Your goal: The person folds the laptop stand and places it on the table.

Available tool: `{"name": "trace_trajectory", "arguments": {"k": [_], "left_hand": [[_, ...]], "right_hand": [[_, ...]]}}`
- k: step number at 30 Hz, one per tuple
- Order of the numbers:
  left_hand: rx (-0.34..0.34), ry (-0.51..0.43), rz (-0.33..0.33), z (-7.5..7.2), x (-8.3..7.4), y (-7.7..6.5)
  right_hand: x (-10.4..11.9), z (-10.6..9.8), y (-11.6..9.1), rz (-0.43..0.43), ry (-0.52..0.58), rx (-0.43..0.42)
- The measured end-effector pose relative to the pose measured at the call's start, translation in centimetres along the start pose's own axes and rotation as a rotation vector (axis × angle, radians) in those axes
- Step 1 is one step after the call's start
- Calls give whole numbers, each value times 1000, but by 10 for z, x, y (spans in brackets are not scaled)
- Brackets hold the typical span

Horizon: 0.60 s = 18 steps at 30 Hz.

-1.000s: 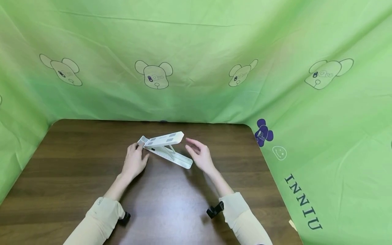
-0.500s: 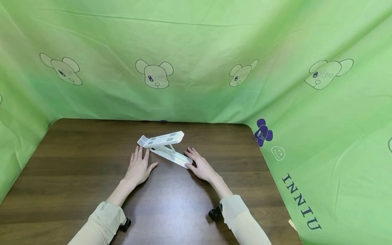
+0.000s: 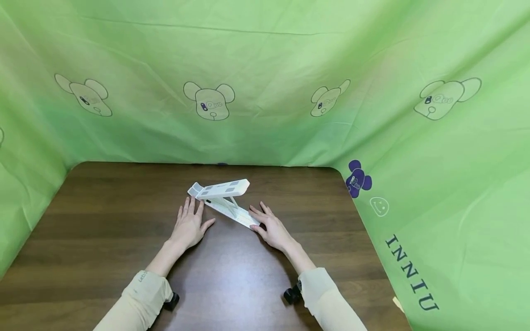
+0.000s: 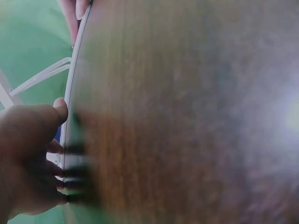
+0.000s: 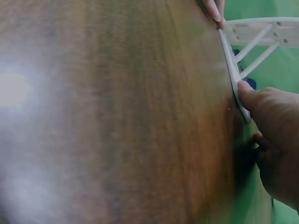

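A white folding laptop stand (image 3: 225, 189) stands unfolded on the table, its upper plate with grey pads tilted above a long base. Thin struts (image 5: 254, 44) join plate and base in the right wrist view. My left hand (image 3: 188, 228) has its fingers spread and straight, fingertips at the near edge of the base's left end. The right hand (image 3: 274, 230) holds the base's right end, thumb on the near side and fingers across the far side. In the right wrist view, that thumb (image 5: 245, 91) presses the base's edge.
The brown wooden table (image 3: 103, 220) carries the stand near its far side. A green printed curtain (image 3: 265, 128) hangs behind and along both sides. Black wrist cameras (image 3: 293, 294) sit at the cuffs.
My left hand has let go of the stand's left end and spread its fingers. The right hand has lowered from beside the upper plate onto the base's right end. The stand has shifted slightly.
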State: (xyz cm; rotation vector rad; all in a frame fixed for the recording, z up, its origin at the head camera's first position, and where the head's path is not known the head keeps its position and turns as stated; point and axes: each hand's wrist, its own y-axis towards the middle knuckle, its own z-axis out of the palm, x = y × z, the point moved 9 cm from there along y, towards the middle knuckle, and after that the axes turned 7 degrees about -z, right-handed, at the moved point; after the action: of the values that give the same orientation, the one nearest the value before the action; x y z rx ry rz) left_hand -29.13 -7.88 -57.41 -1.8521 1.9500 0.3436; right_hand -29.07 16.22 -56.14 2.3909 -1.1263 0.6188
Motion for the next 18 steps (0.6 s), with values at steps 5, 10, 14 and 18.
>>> {"name": "trace_trajectory", "arguments": {"k": [5,10,14,18], "left_hand": [[7,17,8,-2,2,2],[5,5,21,-5,2,5],[-1,-15,33,-7,1,7],[10,-9,27,-9,0,8]], "right_hand": [[-3,6,-3,-37,16,-43],[-1,9,-5,-65,9,-66],[12,7,-5,-54,-29,-36],[18,10,-6,-26,-90,-14]]}}
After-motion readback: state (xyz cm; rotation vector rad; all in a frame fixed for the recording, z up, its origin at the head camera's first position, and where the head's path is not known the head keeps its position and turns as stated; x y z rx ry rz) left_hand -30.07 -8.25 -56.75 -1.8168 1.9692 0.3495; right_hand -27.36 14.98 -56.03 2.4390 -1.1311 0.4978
